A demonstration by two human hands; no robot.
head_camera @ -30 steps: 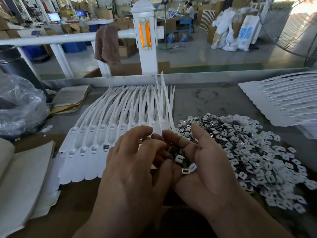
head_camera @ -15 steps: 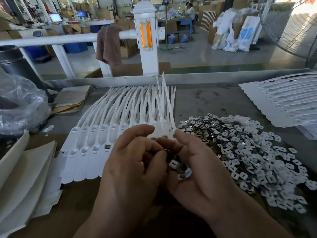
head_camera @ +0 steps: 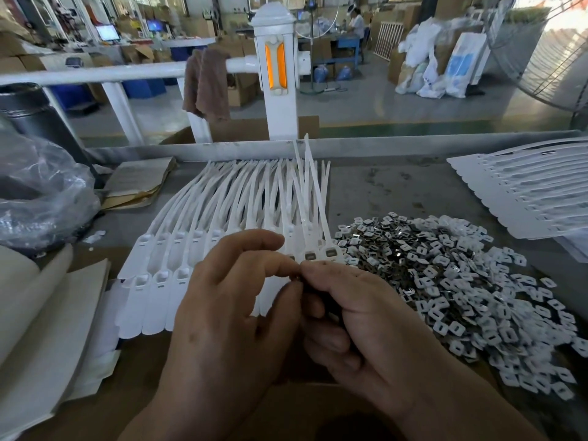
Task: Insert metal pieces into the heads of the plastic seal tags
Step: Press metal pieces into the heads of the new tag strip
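Metal piece (head_camera: 295,277), small and dark, is pinched where the fingertips of both hands meet, low in the middle of the view. The left hand (head_camera: 229,313) comes in from the left with thumb and forefinger closed on it and the other fingers arched above. The right hand (head_camera: 366,329) meets it from the right, thumb and forefinger on the same piece, the remaining fingers curled into the palm; what the palm holds cannot be told. Both hands hover over brown cardboard (head_camera: 133,393), with pale sheets (head_camera: 41,329) stacked at the left edge. Just beyond the fingertips lie the seal tags (head_camera: 222,224), white, fanned side by side with heads toward the person and tails pointing away; two heads (head_camera: 310,256) at the right end of the fan show a dark insert. Right of the fan, touching it, spreads a heap of loose pieces (head_camera: 445,281), white and metallic, on the grey table (head_camera: 381,186). Farther right lies a second stack of tags (head_camera: 525,192). At the left sits a crumpled clear plastic bag (head_camera: 41,198). Beyond the table stands a white post (head_camera: 276,100) with a brown cloth (head_camera: 206,84) over its rail.
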